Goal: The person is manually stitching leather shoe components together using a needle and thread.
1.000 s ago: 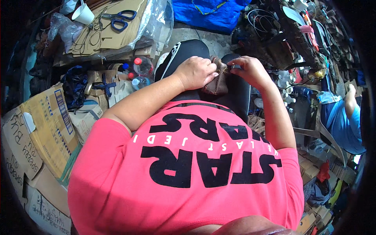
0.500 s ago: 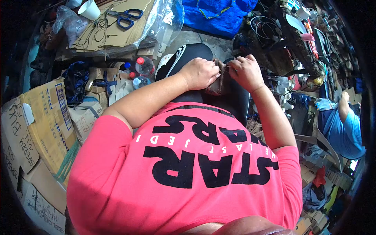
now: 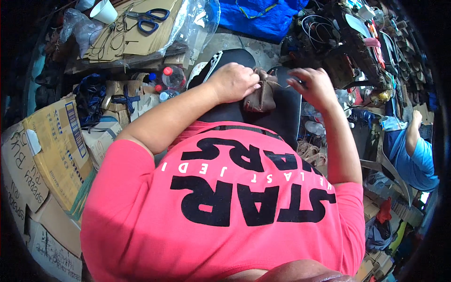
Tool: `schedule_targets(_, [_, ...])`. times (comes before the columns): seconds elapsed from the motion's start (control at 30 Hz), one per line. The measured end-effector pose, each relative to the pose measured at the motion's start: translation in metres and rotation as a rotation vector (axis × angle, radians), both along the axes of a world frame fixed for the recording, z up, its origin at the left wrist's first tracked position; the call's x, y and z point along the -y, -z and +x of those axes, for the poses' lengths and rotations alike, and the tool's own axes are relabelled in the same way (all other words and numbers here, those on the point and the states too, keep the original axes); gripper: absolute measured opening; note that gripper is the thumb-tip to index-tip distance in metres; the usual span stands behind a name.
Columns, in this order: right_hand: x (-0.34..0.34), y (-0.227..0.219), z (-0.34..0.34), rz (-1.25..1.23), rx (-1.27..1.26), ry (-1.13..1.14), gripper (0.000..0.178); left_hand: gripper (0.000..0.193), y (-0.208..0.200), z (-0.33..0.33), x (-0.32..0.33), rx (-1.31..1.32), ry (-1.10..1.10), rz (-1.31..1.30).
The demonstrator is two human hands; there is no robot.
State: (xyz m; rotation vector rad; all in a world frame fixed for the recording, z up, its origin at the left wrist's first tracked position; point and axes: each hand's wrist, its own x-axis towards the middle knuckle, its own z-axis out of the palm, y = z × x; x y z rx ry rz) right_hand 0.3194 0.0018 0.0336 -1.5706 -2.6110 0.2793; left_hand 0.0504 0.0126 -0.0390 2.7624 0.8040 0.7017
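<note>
A brown leather shoe [image 3: 260, 98] with a raised seam rests between my dark-clothed thighs. My left hand [image 3: 235, 82] is closed in a fist against the shoe's left side; its fingertips are hidden, so what it grips cannot be made out. From the top of the shoe a thin pale thread [image 3: 278, 85] runs out to the right. My right hand [image 3: 315, 86] is raised over my right thigh, apart from the shoe, with thumb and forefinger pinched at the thread's end.
Blue-handled scissors [image 3: 148, 27], cord and a white cup [image 3: 104, 11] lie on cardboard at upper left. Bottles [image 3: 173, 77] stand beside my left knee, near cardboard boxes [image 3: 61, 145]. A cluttered bench [image 3: 361, 61] is at right; another person in blue [image 3: 406, 145] sits beyond.
My right hand has moved right and away from the shoe, drawing the thread out. My left hand has shifted slightly left, and more of the shoe shows.
</note>
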Motion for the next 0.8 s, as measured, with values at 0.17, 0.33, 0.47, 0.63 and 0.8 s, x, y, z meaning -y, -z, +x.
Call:
schedule_targets(0.17, [0.039,-0.005,0.054,0.042,0.173,0.086,0.032,0.027,-0.013,-0.033,-0.016,-0.078,-0.023,0.045])
schedule_targets(0.33, [0.057,0.018,0.072,0.077,0.152,0.120,0.035,0.029,-0.017,-0.072,-0.022,-0.147,-0.083,0.005])
schedule_targets(0.47, [0.060,0.049,0.073,-0.077,-0.111,0.317,0.031,0.027,0.004,-0.078,-0.010,-0.056,-0.199,-0.203])
schedule_targets(0.63, [0.057,0.048,0.080,-0.371,-0.977,0.755,0.045,0.027,-0.004,-0.086,-0.025,0.295,-0.660,-0.566])
schedule_targets(0.8, [0.046,0.026,0.058,-0.371,-1.112,0.597,0.045,0.030,-0.031,-0.072,-0.037,0.305,-0.417,-0.071])
